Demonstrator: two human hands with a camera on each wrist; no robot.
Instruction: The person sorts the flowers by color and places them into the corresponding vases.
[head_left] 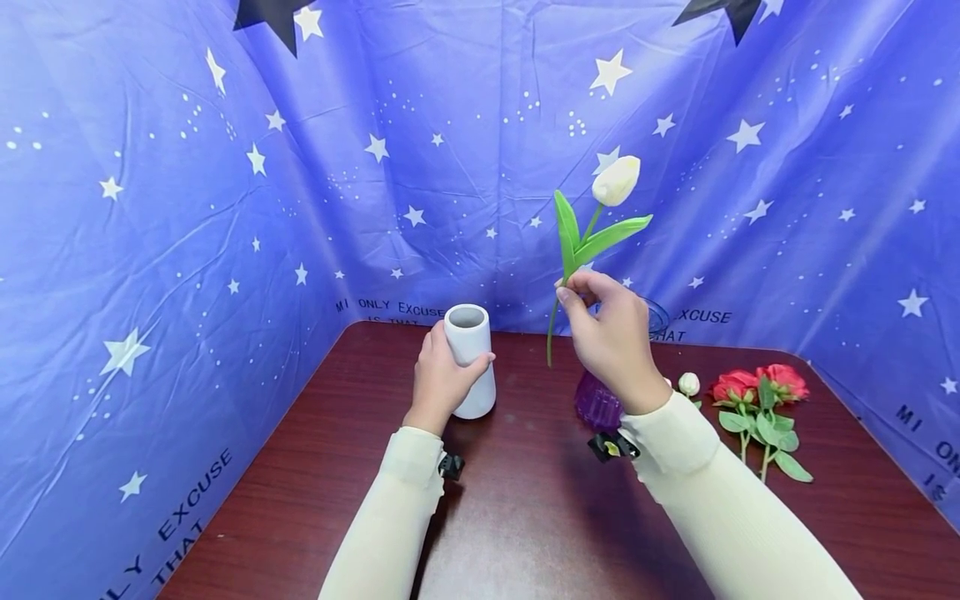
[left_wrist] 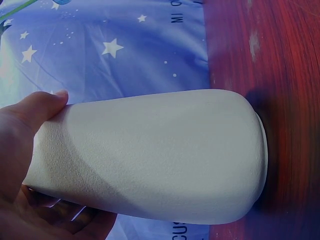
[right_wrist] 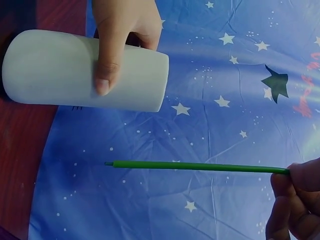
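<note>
1. Left hand [head_left: 442,371] grips the white vase [head_left: 467,346], far centre, as if steadying it.
2. Right hand [head_left: 611,333] pinches 1 raised tulip [head_left: 573,252], right of it, lower stem [right_wrist: 195,166] free.
3. Purple object [head_left: 596,404], right, half-hidden: perhaps a vase.

Curtained-off tabletop workspace, starry blue cloth walls [head_left: 465,108], reddish wood-grain table [head_left: 517,517]

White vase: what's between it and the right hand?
In the head view, the lower stem of the tulip in the right hand hangs there, not touching the white vase; table and cloth show behind.
</note>
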